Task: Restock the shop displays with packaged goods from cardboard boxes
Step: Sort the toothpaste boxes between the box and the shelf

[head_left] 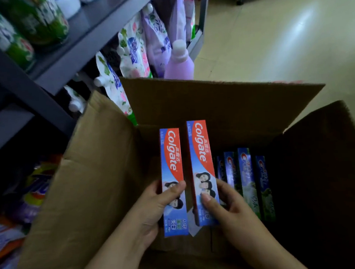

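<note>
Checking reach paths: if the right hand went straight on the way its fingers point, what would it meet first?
Probably the far wall of the cardboard box, just beyond the Colgate carton that the right hand grips; depth is unclear.

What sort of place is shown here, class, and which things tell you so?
Most likely a small shop aisle: dark metal shelving stocked with green bottles and flowery refill pouches, plus an open brown cardboard box of boxed toothpaste.
</note>
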Demonstrator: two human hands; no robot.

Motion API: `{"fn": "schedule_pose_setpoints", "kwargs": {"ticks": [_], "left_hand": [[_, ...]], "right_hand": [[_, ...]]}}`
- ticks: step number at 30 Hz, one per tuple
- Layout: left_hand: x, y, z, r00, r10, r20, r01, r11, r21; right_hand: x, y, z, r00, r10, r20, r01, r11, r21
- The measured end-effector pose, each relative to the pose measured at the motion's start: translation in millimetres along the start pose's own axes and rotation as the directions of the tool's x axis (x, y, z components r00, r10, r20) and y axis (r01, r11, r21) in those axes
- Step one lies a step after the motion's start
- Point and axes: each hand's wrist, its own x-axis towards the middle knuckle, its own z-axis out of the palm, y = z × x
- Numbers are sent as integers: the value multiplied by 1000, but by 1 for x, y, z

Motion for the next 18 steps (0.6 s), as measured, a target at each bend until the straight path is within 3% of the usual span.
{"fn": "schedule_pose_setpoints", "kwargs": {"ticks": [5,9,18], "left_hand": [[-67,58,18,997,30,-78,-28,999,33],[-150,117,32,983,112,-149,-107,993,39],[-354,240,50,975,103,-197,-153,955,-255]], "right_hand": [[-51,-79,21,999,41,-31,-42,999,-14],[-117,-161,46,994,101,44,-102,995,14],[-268,-347,114,944,107,312,-87,993,-78]]}}
